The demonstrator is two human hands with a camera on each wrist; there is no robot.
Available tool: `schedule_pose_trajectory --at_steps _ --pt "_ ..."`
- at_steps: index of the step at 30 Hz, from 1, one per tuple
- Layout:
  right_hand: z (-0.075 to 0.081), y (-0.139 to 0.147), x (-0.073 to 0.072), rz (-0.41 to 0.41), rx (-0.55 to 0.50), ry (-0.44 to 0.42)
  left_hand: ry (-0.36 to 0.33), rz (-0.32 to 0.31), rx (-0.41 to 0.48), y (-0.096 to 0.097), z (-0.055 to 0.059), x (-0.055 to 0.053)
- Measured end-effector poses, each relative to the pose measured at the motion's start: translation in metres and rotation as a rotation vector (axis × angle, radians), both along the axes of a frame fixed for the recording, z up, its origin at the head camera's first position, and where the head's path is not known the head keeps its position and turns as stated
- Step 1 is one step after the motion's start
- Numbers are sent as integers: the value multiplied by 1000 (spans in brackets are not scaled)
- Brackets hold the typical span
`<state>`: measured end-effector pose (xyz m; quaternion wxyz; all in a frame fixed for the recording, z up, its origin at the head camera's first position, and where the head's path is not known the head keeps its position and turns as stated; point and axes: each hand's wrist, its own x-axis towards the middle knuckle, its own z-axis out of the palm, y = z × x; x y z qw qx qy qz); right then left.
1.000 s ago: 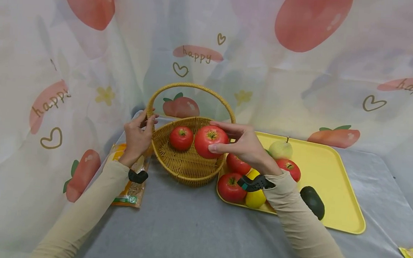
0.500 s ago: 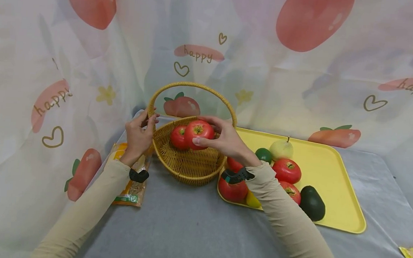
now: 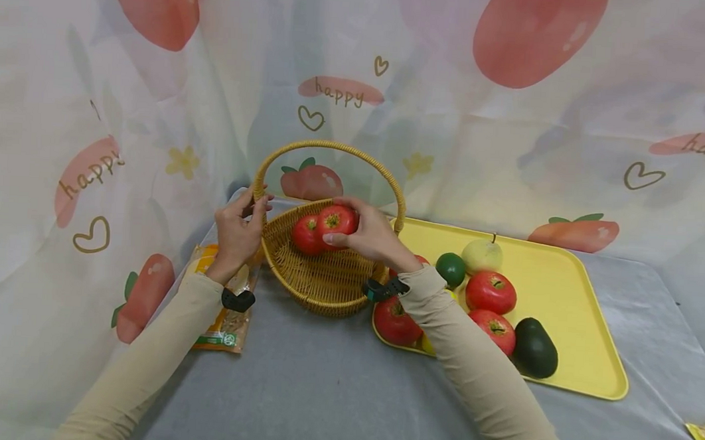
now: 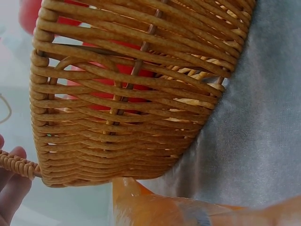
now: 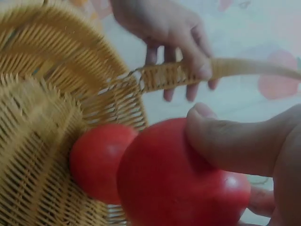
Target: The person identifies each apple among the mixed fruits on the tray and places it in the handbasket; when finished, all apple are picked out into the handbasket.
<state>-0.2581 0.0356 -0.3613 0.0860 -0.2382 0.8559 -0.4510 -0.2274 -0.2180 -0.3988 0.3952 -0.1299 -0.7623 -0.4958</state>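
Note:
A yellow wicker basket [image 3: 318, 303] with a tall arched handle stands on the table. My left hand [image 3: 238, 230] pinches the left foot of that handle; in the right wrist view, the thumb lies on one side of the handle [image 5: 162, 77] and fingers on the other. Inside the basket rests a red apple [image 3: 307, 236]. Another red apple [image 3: 336, 220] is in my right hand [image 3: 371, 234], gripped between thumb and fingers over the basket, close against the first one. In the left wrist view, red shows through the basket's woven side [image 4: 117, 141].
Right of the basket lies a yellow tray [image 3: 585, 338] with several red apples [image 3: 491, 292], a green round fruit [image 3: 450, 269], a pale pear [image 3: 482, 255] and a dark avocado [image 3: 535, 348]. An orange food packet [image 3: 227, 330] lies by the left arm. A printed curtain stands behind.
My right hand has carried its apple leftward and slightly away from me, deeper over the basket, up to the other apple. The left hand has stayed on the handle.

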Motion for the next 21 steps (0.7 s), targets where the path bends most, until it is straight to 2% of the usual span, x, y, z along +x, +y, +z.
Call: schedule_pose_trajectory --at_steps 6,14,21 --pt "-9 -5 -13 -7 75 16 -6 -12 2 -2 -1 0" --pt "-13 -8 -21 -64 108 -54 -9 -2 -16 -3 -5 -3" --pt "-23 -15 -29 -163 140 -81 1 -31 9 -3 -3 -2"
